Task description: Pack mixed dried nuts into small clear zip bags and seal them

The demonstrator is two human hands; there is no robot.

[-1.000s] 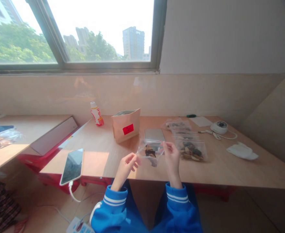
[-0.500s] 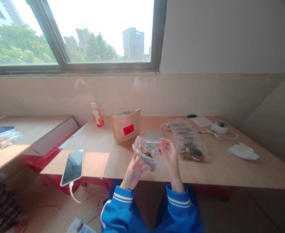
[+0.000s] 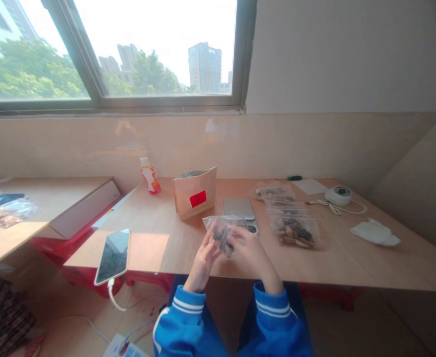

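A clear zip bag [image 3: 222, 232] hung in the air just above the front edge of the bench [image 3: 400, 263], held up between both hands. Inside it were dark and tan pieces, bunched toward the bottom. Glare on the plastic and the fingers over it hid most of them, so what they were could not be made out.

The left hand [image 3: 203, 264] had a closed grip on the bag's lower left side, and the right hand [image 3: 253, 254] had a closed grip on its right side. Both grips were clenched on the plastic, and the fingertips were partly lost behind it. Blue sleeves [image 3: 273, 310] with white stripes came in from the bottom of the view.

Behind the held bag sat a flat digital scale [image 3: 239, 208], its front partly hidden by the bag. To the right, just beside the hands, lay a filled zip bag [image 3: 295, 231], with more bags [image 3: 275, 191] in a row behind it, overlapping and hard to count. To the left stood a paper pouch [image 3: 194, 193] with a red label, and beyond it a small bottle [image 3: 150, 176].

A phone [image 3: 112, 256] lay near the bench edge with a white cable hanging down. Further right were a round white device [image 3: 338, 195], a sheet of paper [image 3: 309, 186] and a crumpled white tissue [image 3: 375, 233].
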